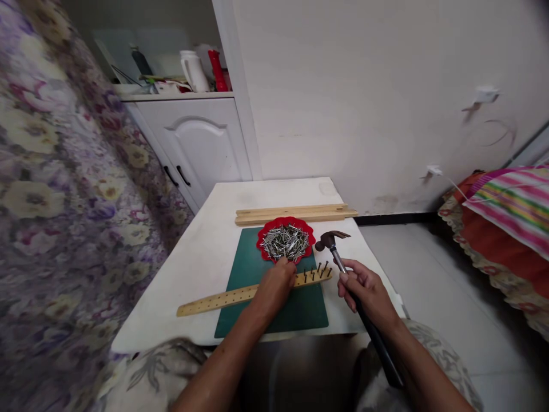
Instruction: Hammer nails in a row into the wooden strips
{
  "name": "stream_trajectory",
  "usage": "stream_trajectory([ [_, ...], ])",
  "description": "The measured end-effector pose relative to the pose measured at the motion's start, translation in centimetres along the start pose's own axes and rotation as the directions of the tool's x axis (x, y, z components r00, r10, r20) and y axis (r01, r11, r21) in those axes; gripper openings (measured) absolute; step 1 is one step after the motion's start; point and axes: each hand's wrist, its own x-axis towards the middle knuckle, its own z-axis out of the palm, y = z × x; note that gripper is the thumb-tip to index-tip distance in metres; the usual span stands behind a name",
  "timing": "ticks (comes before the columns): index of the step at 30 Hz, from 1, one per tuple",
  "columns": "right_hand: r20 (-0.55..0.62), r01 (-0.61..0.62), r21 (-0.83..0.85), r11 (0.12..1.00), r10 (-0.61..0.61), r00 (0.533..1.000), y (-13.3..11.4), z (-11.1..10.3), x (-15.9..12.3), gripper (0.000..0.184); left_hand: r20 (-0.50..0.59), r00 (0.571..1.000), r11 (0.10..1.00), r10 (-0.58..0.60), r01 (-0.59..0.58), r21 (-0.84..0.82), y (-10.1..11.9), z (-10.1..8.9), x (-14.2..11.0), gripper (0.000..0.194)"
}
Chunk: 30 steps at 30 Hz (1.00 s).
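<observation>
My right hand (364,289) is wrapped around the shaft of a claw hammer (338,257), its rusty head up and its dark handle slanting down toward my lap. My left hand (278,281) is over a wooden strip (223,299), fingers closed by the near rim of a red scalloped dish (261,240). Whatever those fingers hold, if anything, is hidden. Loose nails (286,241) fill the dish. Several screws or nails (313,274) stand upright in the strip's right end; rows of small holes mark its left part. The strip lies across a green mat (300,312).
Wooden slats (291,215) lie behind the dish on the white table (189,257). A floral curtain (64,171) hangs at left, beside a white cabinet (197,143). To the right is a bed-like piece under a striped cloth (514,200). A wall stands behind the table.
</observation>
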Motion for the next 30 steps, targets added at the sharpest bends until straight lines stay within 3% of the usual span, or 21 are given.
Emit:
stream_trajectory([
  [10, 0.002, -0.01, 0.01, 1.0, 0.01, 1.0, -0.1, 0.0, 0.0, 0.039, 0.041, 0.999, 0.999, 0.032, -0.034, 0.04, -0.4, 0.5, 1.3, 0.017],
  [15, 0.006, -0.023, 0.0, 1.0, 0.023, 1.0, -0.1, 0.1, 0.0, 0.039, -0.042, 0.999, 0.989, -0.009, 0.002, -0.147, -1.4, 1.6, 1.4, 0.01],
  [20, 0.058, -0.027, -0.014, 1.0, 0.028, 0.998, 0.0, 0.3, -0.2, 0.039, -0.133, 0.989, 0.954, -0.06, 0.018, -0.299, -1.8, 2.6, 0.7, 0.017],
  [30, 0.207, -0.085, -0.08, 0.993, 0.1, 0.973, 0.0, 2.1, -1.2, 0.034, -0.199, 0.977, 0.946, -0.075, 0.007, -0.325, -1.9, 3.6, 0.7, 0.021],
])
